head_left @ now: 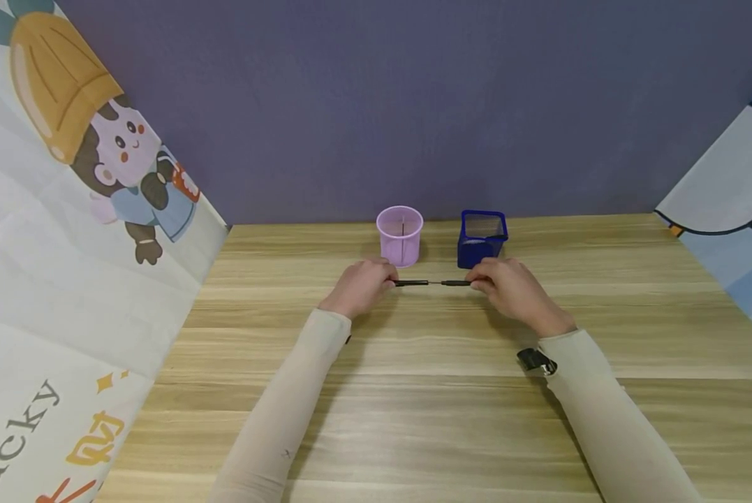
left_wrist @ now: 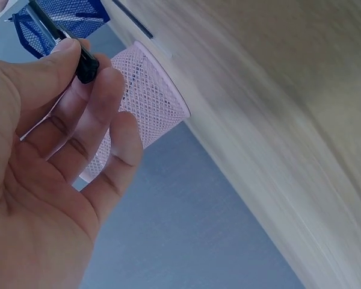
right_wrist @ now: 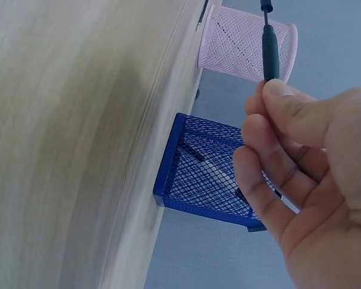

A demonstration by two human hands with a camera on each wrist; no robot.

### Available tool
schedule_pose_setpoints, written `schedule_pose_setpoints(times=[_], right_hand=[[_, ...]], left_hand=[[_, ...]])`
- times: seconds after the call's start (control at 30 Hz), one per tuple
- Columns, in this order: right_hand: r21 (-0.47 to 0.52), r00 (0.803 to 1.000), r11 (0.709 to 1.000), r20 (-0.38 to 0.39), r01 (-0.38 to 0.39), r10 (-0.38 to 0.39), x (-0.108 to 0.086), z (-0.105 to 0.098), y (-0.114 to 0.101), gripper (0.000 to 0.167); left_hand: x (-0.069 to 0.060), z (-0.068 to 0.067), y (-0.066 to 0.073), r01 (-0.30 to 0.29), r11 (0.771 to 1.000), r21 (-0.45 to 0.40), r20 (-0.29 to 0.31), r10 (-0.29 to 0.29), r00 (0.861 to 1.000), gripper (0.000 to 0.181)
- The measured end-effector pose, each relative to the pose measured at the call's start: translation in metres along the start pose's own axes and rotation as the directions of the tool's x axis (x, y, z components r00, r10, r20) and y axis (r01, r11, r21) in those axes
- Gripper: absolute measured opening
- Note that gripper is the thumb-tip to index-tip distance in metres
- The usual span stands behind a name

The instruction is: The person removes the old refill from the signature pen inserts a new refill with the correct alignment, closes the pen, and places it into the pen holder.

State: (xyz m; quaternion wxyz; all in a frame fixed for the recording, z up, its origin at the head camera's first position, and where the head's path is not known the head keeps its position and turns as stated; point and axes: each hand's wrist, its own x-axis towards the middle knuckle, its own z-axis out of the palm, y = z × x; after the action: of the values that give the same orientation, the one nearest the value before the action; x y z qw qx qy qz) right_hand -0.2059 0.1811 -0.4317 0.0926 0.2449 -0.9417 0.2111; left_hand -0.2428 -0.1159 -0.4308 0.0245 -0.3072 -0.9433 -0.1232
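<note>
My left hand (head_left: 363, 285) pinches one end of a slim black pen-shaped object (head_left: 411, 283) between thumb and fingertips. My right hand (head_left: 514, 290) pinches its other black end (right_wrist: 269, 54). A thin metal rod shows between the two black parts, which lie level and in line above the table. Behind my left hand stands a pink mesh pen holder (head_left: 400, 241). Just beyond my right hand is a blue square mesh pen holder (head_left: 481, 241). Dark slender things show through the mesh of both holders, too unclear to name.
Both holders stand upright near the back edge of the wooden table (head_left: 438, 419), before a dark wall (head_left: 413, 105). In the left wrist view a dark stick (left_wrist: 132, 18) lies by the pink holder. A printed white sheet (head_left: 68, 279) borders the left side.
</note>
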Motion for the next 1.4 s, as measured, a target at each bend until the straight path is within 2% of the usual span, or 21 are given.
schedule_pose_setpoints(times=[0.67, 1.4], right_hand=[[-0.018, 0.998, 0.999, -0.033, 0.051, -0.051, 0.0031, 0.0057, -0.0002, 0.009], [-0.009, 0.999, 0.999, -0.028, 0.041, -0.041, 0.0038, 0.0074, -0.0021, 0.010]], left_hand=[[0.0021, 0.0064, 0.0046, -0.035, 0.999, 0.021, 0.002, 0.034, 0.999, 0.017], [0.0032, 0.0073, 0.0098, -0.046, 0.998, 0.041, 0.009, 0.046, 0.999, 0.019]])
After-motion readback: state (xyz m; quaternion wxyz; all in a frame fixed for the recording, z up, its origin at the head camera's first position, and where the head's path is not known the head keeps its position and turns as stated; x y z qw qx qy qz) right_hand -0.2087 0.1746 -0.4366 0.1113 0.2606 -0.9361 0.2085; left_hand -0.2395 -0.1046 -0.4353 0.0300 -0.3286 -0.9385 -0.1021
